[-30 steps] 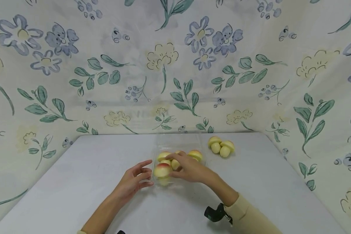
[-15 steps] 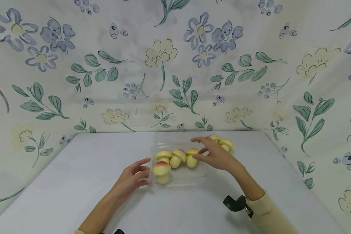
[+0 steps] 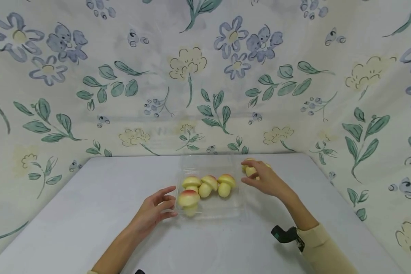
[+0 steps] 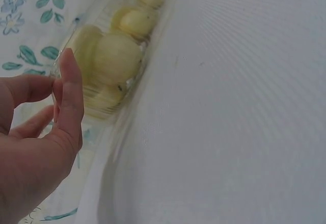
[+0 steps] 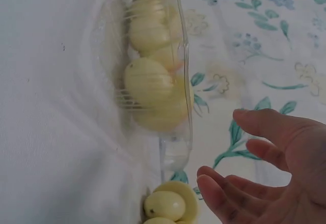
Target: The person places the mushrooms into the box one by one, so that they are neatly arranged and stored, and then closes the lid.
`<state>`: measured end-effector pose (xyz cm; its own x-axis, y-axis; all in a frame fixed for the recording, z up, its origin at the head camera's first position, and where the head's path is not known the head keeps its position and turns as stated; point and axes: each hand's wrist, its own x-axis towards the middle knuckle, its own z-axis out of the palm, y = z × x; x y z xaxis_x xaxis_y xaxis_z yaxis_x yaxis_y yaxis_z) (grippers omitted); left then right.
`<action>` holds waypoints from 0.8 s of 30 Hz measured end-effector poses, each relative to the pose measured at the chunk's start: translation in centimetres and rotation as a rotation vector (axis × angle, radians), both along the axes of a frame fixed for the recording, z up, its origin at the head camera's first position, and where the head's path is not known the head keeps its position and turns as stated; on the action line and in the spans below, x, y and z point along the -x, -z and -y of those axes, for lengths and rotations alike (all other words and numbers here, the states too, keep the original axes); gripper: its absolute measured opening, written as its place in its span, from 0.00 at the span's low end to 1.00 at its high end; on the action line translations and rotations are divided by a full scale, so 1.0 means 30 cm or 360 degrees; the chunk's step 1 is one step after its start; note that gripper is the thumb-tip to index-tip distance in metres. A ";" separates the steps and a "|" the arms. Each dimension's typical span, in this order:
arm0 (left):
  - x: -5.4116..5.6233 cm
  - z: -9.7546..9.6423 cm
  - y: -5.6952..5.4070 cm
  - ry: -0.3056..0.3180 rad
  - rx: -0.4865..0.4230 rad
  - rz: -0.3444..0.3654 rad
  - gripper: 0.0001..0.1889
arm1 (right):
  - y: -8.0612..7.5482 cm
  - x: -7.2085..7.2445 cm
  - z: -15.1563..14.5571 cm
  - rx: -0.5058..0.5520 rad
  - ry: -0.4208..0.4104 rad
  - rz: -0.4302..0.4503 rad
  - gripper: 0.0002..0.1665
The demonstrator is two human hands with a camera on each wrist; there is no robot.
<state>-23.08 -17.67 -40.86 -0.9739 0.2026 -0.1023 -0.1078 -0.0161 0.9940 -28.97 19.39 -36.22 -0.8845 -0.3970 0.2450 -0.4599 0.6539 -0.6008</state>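
Note:
A clear plastic box (image 3: 222,207) holds several yellow toy mushrooms with reddish caps, among them the front-left mushroom (image 3: 189,198). My left hand (image 3: 155,207) rests with relaxed fingers along the box's left wall; the left wrist view puts its fingertips right at the rim. To the right of the box my right hand (image 3: 265,180) reaches over two loose mushrooms (image 3: 250,171), partly hiding them. Its thumb and fingers are spread with nothing between them. In the right wrist view the loose mushrooms (image 5: 165,206) lie below and apart from the fingers.
The box's clear lid (image 3: 207,161) lies folded back behind it. A white table (image 3: 99,198) runs back to a floral cloth (image 3: 191,76). A black camera mount (image 3: 284,234) sticks out from my right sleeve.
My right hand has left the mushrooms in the box and moved right and back to the loose ones. The left hand has stayed beside the box.

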 end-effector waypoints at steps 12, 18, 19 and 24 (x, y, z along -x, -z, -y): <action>0.001 0.001 -0.008 0.0002 0.0010 -0.0011 0.31 | 0.028 0.048 -0.068 -0.0028 0.0247 0.0097 0.35; 0.004 0.000 -0.009 0.0017 -0.0010 -0.0017 0.31 | 0.053 0.064 -0.098 -0.0015 0.0377 0.0093 0.35; 0.003 0.001 -0.008 0.0016 -0.0010 -0.0015 0.31 | 0.058 0.068 -0.101 -0.0010 0.0387 0.0089 0.35; -0.002 0.005 -0.005 0.0012 -0.0007 0.0004 0.31 | 0.088 0.083 -0.117 -0.0045 0.0408 -0.0012 0.35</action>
<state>-23.01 -17.81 -40.72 -0.9721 0.2103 -0.1037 -0.1103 -0.0198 0.9937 -31.47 22.90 -38.85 -0.9554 -0.1671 0.2437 -0.2814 0.7661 -0.5779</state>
